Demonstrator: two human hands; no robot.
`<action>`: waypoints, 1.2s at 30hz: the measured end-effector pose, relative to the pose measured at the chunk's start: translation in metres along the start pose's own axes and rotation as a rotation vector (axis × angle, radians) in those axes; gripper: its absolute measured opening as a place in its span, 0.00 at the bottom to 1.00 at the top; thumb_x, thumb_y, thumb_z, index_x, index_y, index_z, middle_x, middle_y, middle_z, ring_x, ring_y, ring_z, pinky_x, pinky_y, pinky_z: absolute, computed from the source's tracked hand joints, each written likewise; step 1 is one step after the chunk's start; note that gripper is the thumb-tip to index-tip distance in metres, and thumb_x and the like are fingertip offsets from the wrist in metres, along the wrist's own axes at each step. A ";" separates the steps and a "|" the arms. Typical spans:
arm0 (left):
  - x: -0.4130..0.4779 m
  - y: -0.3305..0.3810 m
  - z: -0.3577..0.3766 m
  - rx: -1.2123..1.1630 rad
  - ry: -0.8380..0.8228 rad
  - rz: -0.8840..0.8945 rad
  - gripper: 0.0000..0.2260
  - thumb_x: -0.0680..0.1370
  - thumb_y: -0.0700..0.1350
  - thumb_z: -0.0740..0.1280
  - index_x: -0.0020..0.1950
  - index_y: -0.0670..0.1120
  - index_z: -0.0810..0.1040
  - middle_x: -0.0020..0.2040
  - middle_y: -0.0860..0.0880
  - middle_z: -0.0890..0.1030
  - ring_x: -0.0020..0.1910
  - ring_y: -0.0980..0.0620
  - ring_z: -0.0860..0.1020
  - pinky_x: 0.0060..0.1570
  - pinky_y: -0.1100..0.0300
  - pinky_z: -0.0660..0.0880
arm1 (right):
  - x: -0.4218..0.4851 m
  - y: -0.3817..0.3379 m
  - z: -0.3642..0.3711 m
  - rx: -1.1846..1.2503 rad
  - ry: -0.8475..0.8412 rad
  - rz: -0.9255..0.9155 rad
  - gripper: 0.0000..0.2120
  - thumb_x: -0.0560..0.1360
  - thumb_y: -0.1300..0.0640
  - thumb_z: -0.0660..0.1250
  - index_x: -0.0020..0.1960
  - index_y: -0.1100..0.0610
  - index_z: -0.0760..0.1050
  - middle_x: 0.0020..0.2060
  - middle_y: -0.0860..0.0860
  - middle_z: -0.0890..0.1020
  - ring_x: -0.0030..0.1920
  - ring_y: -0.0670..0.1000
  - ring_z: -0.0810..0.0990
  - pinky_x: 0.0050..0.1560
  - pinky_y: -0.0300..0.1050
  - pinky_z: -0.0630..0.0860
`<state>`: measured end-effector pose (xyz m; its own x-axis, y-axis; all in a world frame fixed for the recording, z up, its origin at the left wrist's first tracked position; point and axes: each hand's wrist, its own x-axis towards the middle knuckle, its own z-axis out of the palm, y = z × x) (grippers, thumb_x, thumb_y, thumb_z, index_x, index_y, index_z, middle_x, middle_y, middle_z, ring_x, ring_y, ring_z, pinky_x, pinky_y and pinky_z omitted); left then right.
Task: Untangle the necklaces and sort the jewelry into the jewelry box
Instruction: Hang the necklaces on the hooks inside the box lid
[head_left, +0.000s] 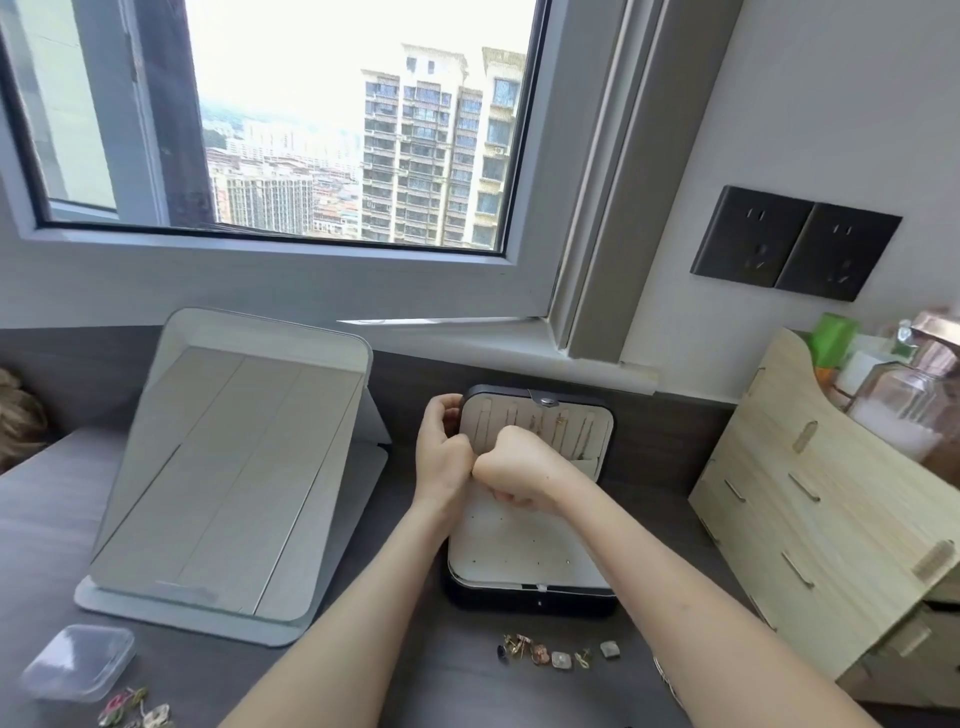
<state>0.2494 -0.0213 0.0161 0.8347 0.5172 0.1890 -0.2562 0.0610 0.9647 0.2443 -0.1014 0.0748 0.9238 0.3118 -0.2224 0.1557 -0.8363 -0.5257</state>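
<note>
Now, in the head view, the black jewelry box (535, 605) stands open at centre frame on the bench (457, 675). Its lid is upright, and thin necklaces (560, 428) hang against the cream lining. The left hand (441, 457) curls its fingers (444, 404) round the lid's upper left corner. The right hand (511, 467) is clenched just in front of the lining and touches the left; whether it pinches a chain cannot be told. Such chains look light, limp and quick to snag, and are best taken near the clasp. Loose earrings and rings (558, 654) lie in a row on the bench just below the box, apart from both hands.
</note>
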 end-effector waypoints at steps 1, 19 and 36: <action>0.000 -0.001 0.000 0.008 -0.004 -0.002 0.23 0.69 0.26 0.52 0.56 0.45 0.71 0.53 0.48 0.74 0.54 0.49 0.73 0.55 0.55 0.71 | -0.002 0.000 0.001 0.028 -0.005 0.009 0.08 0.69 0.65 0.55 0.32 0.60 0.67 0.26 0.55 0.71 0.24 0.50 0.66 0.25 0.35 0.62; 0.025 0.004 0.014 0.296 0.039 -0.256 0.23 0.72 0.32 0.58 0.67 0.42 0.67 0.63 0.42 0.72 0.59 0.44 0.73 0.52 0.56 0.72 | -0.008 0.019 0.005 0.433 -0.069 0.020 0.19 0.70 0.67 0.58 0.61 0.60 0.72 0.26 0.52 0.71 0.25 0.46 0.64 0.25 0.38 0.57; -0.084 0.097 -0.088 0.643 -0.227 0.183 0.13 0.71 0.32 0.60 0.46 0.47 0.78 0.46 0.48 0.79 0.45 0.53 0.77 0.40 0.66 0.72 | -0.155 0.037 0.037 0.199 -0.173 -0.284 0.06 0.72 0.54 0.69 0.42 0.56 0.80 0.28 0.47 0.78 0.26 0.43 0.73 0.29 0.35 0.70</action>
<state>0.1113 0.0160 0.0780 0.9047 0.2760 0.3245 -0.1217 -0.5625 0.8178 0.0942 -0.1637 0.0597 0.7782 0.6041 -0.1716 0.3102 -0.6073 -0.7314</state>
